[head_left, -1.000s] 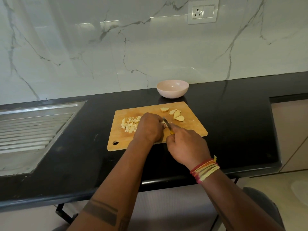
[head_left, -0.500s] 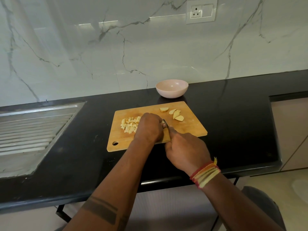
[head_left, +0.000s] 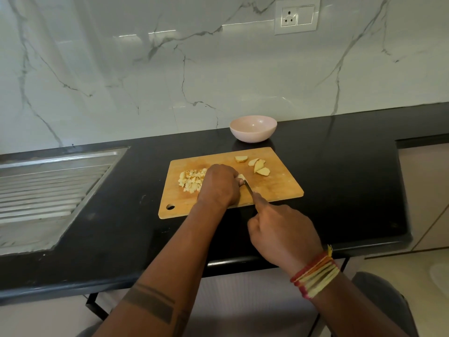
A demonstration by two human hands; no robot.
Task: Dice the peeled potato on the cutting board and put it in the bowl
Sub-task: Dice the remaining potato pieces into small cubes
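Sitting at far left, the drainboard (head_left: 48, 181) is sunk into the black counter (head_left: 340, 171); its left end is cut off by the frame edge. Nothing visible on its ribs.

Board (head_left: 279, 188), wooden, lies flat on the counter, hang-hole at its near left corner. Left part of the board: a pile of dice (head_left: 190, 180), pale and irregular; the pile's right edge is hidden behind the left hand (head_left: 220, 184).

Left hand: fingers curled down over a potato piece (head_left: 241, 176). Only a small pale corner of that piece shows past the knuckles; its size and shape cannot be made out.

Knife (head_left: 248, 188): a short strip of blade shows between the two hands, tip against the held piece. Handle entirely hidden inside the right hand (head_left: 283, 233), which is closed round it, forefinger stretched along the spine. Threads (head_left: 315, 274), red and yellow, circle that wrist.

Right part of the board: four uncut wedges (head_left: 258, 164), lying loose, apart from the hands.

Bowl (head_left: 253, 128), pink, stands on the counter just beyond the board's far edge. Interior visible: holds nothing.

Socket (head_left: 297, 15) on the marble wall, upper right.
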